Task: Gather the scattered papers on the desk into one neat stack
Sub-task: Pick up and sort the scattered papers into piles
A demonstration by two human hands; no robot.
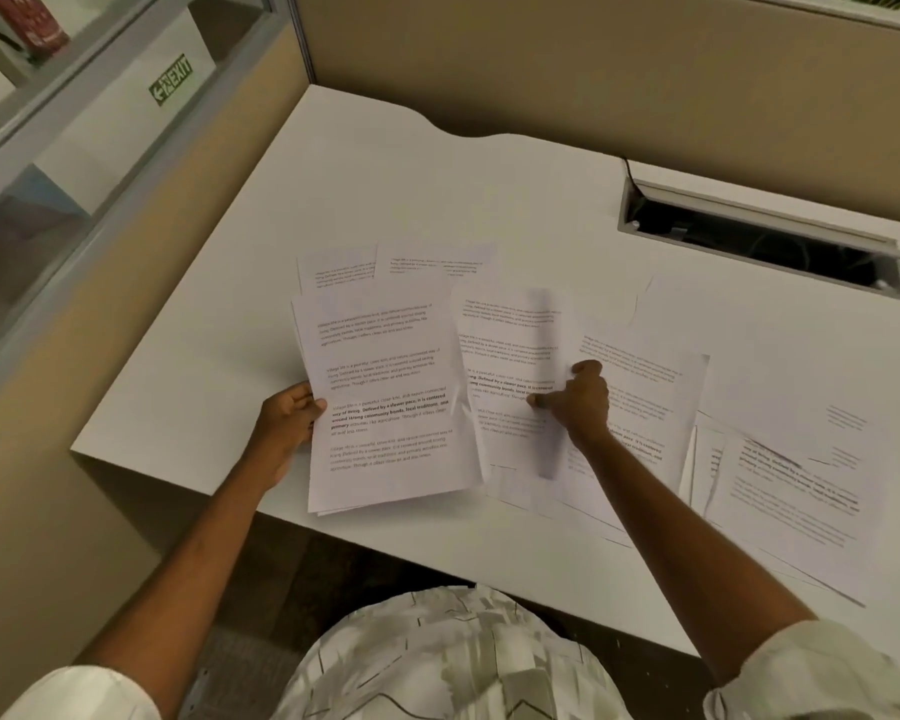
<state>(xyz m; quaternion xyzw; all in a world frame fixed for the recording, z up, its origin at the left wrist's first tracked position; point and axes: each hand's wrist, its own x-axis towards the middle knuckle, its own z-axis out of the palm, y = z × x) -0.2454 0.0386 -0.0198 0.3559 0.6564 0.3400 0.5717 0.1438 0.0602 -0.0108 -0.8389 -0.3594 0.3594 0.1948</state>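
Observation:
Printed white papers lie spread over the white desk [385,168]. My left hand [287,426] grips the left edge of a small stack of sheets [391,402], thumb on top, with the stack's lower end past the desk's front edge. My right hand [583,400] pinches a single sheet [510,356] just right of that stack; the sheet looks blurred and partly lifted. Two more sheets [385,267] peek out beyond the stack. Other loose sheets [780,475] overlap to the right, under and past my right forearm.
An open cable tray [759,241] with a raised lid is sunk into the desk at the back right. Beige partition walls [593,70] close the desk behind and on the left. A glass panel with an exit sign [171,79] is at upper left.

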